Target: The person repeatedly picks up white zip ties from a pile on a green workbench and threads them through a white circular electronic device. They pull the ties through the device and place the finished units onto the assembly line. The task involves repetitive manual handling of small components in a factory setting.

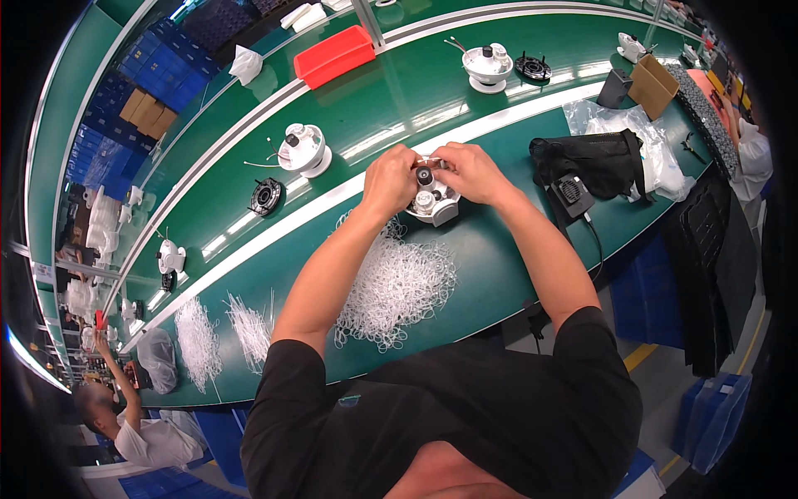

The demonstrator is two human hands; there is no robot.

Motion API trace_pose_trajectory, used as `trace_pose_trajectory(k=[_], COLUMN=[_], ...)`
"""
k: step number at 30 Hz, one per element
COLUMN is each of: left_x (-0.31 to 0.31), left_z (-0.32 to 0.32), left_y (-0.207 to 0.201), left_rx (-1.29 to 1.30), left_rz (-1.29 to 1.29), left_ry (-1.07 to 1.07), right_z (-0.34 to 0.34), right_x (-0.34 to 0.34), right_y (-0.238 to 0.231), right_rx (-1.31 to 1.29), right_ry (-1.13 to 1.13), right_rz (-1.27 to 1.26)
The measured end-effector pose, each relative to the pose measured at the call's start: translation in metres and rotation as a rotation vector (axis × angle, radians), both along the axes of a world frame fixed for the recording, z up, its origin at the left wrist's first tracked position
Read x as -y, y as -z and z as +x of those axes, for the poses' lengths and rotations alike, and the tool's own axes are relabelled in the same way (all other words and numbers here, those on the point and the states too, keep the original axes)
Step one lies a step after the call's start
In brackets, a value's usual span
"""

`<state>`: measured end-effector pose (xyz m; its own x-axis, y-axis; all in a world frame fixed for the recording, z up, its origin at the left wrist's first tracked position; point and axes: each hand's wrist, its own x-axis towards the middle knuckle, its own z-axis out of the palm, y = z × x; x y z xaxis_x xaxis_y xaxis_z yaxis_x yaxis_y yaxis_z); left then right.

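Just ahead of me on the green bench is a white camera housing (445,211) with a black lens and round fittings. My left hand (391,180) grips its left side, fingers bent in beside the lens. At the far right side my right hand (474,172) is closed, its thumb and fingertips pressed in at the housing's far edge. Whatever small part sits between the fingertips is hidden. A large tangled heap of thin white loops (395,291) lies just in front of the housing, below my left forearm.
On the conveyor beyond stand similar white housings (305,150) with black round bases (267,196) and a red bin (335,56). A black bag (588,160) and black adapter (573,196) lie right. White strand bundles (197,343) lie left, near another person (150,432).
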<state>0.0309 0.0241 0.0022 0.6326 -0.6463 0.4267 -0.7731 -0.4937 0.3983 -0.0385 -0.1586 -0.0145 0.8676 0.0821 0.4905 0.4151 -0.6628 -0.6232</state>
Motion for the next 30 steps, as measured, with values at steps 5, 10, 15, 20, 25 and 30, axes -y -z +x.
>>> trace_pose_trajectory(k=[5,10,15,20,25,30], left_x=[-0.003,-0.009,-0.019,-0.037,-0.035,0.014], left_z=[-0.003,0.005,0.013,0.018,0.026,0.062], left_y=[-0.004,-0.007,0.003,0.0,0.01,0.003], left_rx=[0.063,-0.069,-0.16,-0.597,-1.132,-1.292], left_rz=[-0.02,-0.023,-0.063,-0.028,-0.206,-0.658], left_ry=[-0.041,-0.096,-0.076,-0.087,0.045,-0.048], right_z=[0.001,-0.01,-0.01,-0.007,0.006,0.015], right_x=[0.008,0.005,0.012,0.023,0.035,0.029], right_y=[-0.009,-0.019,-0.012,0.009,0.054,0.063], right_rx=[0.13,-0.042,-0.133,-0.044,-0.121,-0.059], right_ry=[0.033,0.09,0.023,0.164,0.361,0.434], right_rz=[-0.264,-0.219,0.068,0.531,0.705,0.615])
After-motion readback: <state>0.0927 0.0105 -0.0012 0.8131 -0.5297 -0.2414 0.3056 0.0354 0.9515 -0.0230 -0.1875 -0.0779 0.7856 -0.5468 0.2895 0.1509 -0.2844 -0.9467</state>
